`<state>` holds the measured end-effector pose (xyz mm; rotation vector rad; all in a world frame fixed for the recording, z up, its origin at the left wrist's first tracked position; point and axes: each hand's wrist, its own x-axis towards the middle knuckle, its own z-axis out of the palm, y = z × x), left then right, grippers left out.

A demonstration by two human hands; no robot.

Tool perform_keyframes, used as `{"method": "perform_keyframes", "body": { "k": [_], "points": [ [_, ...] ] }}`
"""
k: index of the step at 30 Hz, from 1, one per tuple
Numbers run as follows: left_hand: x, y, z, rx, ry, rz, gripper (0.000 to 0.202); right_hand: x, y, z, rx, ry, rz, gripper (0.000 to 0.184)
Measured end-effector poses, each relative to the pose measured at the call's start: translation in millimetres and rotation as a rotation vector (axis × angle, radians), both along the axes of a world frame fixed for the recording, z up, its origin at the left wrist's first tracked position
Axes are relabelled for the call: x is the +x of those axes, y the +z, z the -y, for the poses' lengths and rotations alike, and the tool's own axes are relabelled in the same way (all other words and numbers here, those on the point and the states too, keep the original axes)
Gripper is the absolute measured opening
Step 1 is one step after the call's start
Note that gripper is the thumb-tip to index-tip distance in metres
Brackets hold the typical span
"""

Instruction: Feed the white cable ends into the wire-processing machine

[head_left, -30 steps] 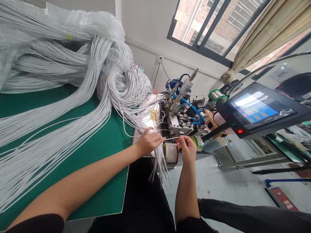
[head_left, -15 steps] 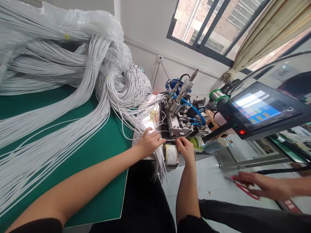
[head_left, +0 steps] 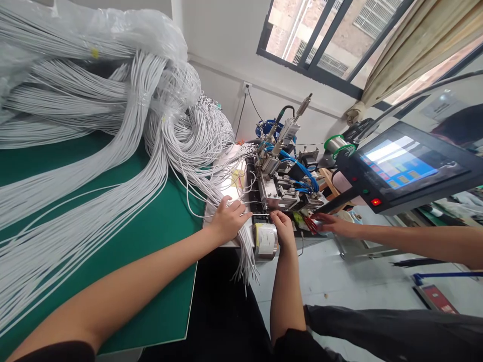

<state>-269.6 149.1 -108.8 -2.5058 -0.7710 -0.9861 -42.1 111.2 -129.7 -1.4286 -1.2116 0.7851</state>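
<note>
My left hand (head_left: 228, 221) is closed on a thin white cable (head_left: 259, 215) at the front end of the machine. The cable runs straight across to my right hand (head_left: 282, 226), whose thumb and fingers pinch it near its end. Just beyond both hands stands the machine (head_left: 273, 188), with metal clamps, cylinders and blue air tubes. Below my left hand a bundle of loose white cable ends (head_left: 246, 259) hangs over the edge. A round metal part with a white label (head_left: 266, 240) sits under the cable, close to my right hand.
Large bundles of white cable (head_left: 94, 95), partly in clear plastic, cover the green table (head_left: 166, 261). A touchscreen panel (head_left: 400, 161) juts in at right. Another person's hand (head_left: 335, 224) holds red-handled pliers or cutters (head_left: 311, 224) beside the machine. A solder-like wire spool (head_left: 338, 146) stands behind.
The other person's hand with the red-handled tool has moved up and left to the machine's side. My hands keep hold of the cable, my right hand shifting slightly left and up.
</note>
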Motion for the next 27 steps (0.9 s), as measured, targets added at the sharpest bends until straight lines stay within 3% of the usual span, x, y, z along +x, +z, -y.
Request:
{"method": "perform_keyframes", "body": {
  "k": [8, 14, 23, 27],
  "points": [
    [-0.1, 0.9, 0.1, -0.016, 0.005, -0.015, 0.030, 1.9, -1.4, 1.3, -0.006, 0.023, -0.013, 0.033],
    [-0.2, -0.1, -0.9, -0.021, -0.004, -0.024, 0.031, 4.8, -0.8, -2.6, -0.066, 0.036, -0.057, 0.024],
    [-1.0, 0.8, -1.0, -0.039, -0.025, -0.012, 0.029, -6.0, -6.1, -0.9, -0.117, -0.054, -0.152, 0.037],
    [-2.0, -0.2, -0.7, -0.040, -0.014, -0.011, 0.027, -1.7, -2.4, 14.3, -0.074, -0.155, -0.002, 0.037]
  ]
}}
